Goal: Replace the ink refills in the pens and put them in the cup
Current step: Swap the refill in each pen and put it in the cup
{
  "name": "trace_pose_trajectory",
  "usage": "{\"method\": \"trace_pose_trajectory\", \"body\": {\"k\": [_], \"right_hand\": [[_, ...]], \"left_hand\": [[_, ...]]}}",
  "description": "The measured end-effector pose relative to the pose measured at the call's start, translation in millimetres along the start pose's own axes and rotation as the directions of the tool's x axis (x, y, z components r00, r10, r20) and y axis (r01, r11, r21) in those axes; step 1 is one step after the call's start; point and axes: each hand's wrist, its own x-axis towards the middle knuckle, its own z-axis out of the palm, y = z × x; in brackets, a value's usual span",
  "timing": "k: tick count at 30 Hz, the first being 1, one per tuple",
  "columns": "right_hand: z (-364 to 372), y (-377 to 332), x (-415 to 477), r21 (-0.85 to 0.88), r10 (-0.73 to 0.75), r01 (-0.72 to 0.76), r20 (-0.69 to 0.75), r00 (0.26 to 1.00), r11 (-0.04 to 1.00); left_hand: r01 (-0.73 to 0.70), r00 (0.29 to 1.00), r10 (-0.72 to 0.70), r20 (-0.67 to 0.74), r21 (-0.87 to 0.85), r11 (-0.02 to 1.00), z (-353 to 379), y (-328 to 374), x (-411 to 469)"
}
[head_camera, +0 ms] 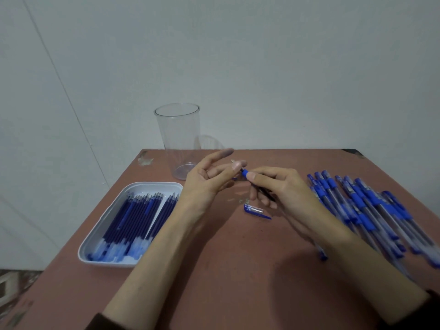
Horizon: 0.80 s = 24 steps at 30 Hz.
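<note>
Right hand (281, 189) had its grip closed round a blue pen (245, 173) at frame centre, above the surface (238, 258). Most of the barrel was hidden in the fingers. Left hand (209, 179) pinched the pen's front end, other fingers spread. A loose cap (256, 210) lay just below the hands. Clear cup (179, 139) stood upper centre-left. Refills (138, 217) lay in a white tray (152, 185), lower left. Pen pile (371, 210) at right was blurred and cut off by the frame edge, its markings unreadable.

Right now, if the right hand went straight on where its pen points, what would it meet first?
The left hand: the pen has its blue end at that thumb, though depth is unclear.
</note>
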Motion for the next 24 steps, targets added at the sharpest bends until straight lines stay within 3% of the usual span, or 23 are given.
{"method": "trace_pose_trajectory", "body": {"k": [3,10,15,21,24], "right_hand": [[-1.0,-0.8,1.1,0.066,0.0,0.001,-0.027,1.0,0.998],[1.3,0.2,-1.5,-0.007,-0.03,0.03,0.009,1.0,1.0],[1.2,-3.6,-2.5,0.103,-0.019,0.019,0.005,1.0,0.995],[5.3,-2.6,-3.5,0.005,-0.05,0.05,-0.009,0.999,0.999],[5.0,-5.2,-5.9,0.157,0.003,-0.015,0.075,0.997,0.987]], "left_hand": [[0.008,0.999,-0.006,-0.038,0.054,0.999,-2.0,-2.3,0.8],[-0.005,0.999,0.002,0.037,0.072,0.997,2.5,-3.0,-1.6],[-0.016,1.0,0.017,-0.025,0.065,0.998,-0.7,-4.3,0.0],[-0.019,1.0,0.019,0.012,0.034,0.999,2.3,-4.0,-2.0],[-0.007,1.0,0.007,0.02,-0.006,1.0,2.8,-4.2,-2.6]]}}
